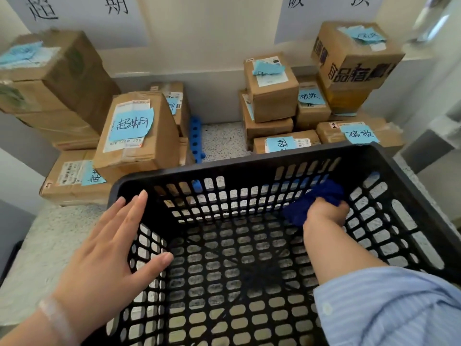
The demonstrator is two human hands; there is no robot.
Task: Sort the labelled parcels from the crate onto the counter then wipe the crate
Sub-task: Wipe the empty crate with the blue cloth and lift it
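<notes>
The blue cloth (318,194) bunched in right fingers (343,208) — inside crate (249,168).

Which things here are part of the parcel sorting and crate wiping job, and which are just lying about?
In the job: black crate, blue cloth in the right hand, left hand on the crate's rim, labelled parcels on the counter.
Lying about: blue holed plastic strip between the parcel stacks.
</notes>
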